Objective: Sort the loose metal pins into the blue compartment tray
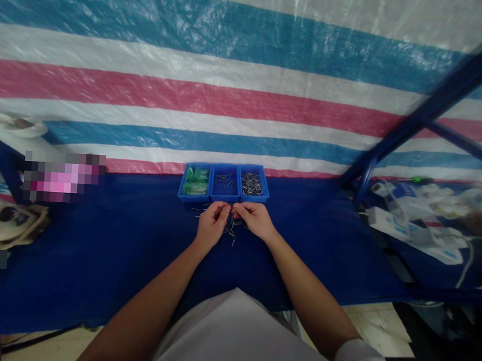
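My left hand (214, 221) and my right hand (255, 218) meet fingertip to fingertip just in front of three blue bins. Both are closed in a pinch; whatever sits between the fingers is too small to make out. Under and around the hands lie several thin metal pins (228, 232), perhaps screws or rivets, on the dark blue table. The left bin (179, 194) holds green, clear-wrapped pieces (196, 181). A few thin metal pieces (224, 179) lie in the middle bin (217, 196). Many more metal pieces (251, 184) fill the right bin (268, 196).
A striped plastic sheet (246, 102) hangs behind the blue table (131, 239). At right stand a blue metal frame (416, 120) and a white power strip (413, 234) with cables. A white roll (19, 129) and a beige bag (9, 226) are at left.
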The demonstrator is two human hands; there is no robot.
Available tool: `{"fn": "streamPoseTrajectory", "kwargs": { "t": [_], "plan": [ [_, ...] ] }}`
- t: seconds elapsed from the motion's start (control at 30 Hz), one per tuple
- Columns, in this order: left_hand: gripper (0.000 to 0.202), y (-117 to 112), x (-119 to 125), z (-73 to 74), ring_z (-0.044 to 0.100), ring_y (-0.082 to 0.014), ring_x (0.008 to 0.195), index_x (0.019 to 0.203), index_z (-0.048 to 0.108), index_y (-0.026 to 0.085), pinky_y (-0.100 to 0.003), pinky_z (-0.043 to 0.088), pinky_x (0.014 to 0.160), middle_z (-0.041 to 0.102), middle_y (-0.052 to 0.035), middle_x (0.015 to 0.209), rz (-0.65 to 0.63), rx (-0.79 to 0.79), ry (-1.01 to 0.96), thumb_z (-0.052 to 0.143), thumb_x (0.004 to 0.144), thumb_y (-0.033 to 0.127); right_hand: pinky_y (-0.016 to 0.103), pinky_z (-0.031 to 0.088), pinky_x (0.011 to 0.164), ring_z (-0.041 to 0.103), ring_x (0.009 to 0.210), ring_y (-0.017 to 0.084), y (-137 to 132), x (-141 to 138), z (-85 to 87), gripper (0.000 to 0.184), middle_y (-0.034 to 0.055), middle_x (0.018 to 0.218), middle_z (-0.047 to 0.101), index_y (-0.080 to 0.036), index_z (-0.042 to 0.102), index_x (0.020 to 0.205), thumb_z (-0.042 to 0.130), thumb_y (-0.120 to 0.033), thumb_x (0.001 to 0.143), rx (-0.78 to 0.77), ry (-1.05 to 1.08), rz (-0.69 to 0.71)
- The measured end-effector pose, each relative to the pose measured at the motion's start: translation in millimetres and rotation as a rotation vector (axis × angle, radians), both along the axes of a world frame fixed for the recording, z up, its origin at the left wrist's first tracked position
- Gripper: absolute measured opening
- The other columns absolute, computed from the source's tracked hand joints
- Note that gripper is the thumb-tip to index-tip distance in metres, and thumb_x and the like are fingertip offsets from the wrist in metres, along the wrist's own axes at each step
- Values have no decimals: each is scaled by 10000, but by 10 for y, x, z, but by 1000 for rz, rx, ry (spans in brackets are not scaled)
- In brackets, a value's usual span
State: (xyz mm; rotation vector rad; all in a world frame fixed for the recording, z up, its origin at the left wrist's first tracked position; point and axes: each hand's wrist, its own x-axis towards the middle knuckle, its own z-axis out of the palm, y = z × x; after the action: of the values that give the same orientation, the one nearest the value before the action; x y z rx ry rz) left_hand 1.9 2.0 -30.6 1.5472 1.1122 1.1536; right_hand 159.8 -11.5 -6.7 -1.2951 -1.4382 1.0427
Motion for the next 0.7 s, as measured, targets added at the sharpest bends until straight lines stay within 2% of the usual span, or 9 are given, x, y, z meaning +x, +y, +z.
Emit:
{"fn": "streamPoseTrajectory", "kwargs": {
  "t": [0.3,0.7],
  "plan": [
    [277,-1,0,14,457,-86,481,902,628,174,-216,353,491,511,46,565,-9,-1,15,547,870,437,246,460,618,614,630,131,3,-13,4,411,43,711,704,-153,700,742,563,-522,862,20,10,-12],
    [301,-7,-8,20,462,-91,494,863,618,181,-218,360,506,508,49,566,40,8,88,508,886,460,249,442,607,573,631,120,-12,-43,26,215,32,782,696,-162,704,859,684,-360,779,46,3,0]
  ]
}}
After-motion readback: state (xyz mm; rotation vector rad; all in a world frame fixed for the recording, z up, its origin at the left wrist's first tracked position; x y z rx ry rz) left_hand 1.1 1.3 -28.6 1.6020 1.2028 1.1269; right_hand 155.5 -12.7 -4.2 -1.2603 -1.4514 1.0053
